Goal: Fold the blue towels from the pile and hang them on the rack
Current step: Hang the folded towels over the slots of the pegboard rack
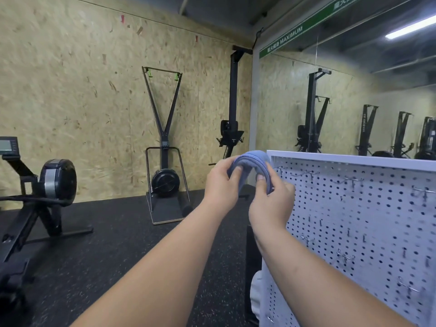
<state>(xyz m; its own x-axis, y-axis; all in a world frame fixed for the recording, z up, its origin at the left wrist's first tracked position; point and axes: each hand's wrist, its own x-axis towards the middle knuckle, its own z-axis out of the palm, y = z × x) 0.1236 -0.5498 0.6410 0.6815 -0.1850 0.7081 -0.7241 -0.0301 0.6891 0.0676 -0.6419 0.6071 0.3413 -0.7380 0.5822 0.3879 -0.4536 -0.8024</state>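
Towel (253, 158), blue, folded thick and arched, pinched by left hand (221, 185) and right hand (271, 201) at rack (354, 208) corner.

The green strip (291, 35) above the mirror (354, 90) carries the white word "MAXIMUM" beside Chinese characters that are not clearly readable.

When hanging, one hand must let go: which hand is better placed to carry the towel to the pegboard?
Right, probably. The right hand grips the blue towel directly beside the pegboard; the left hand holds its far side.
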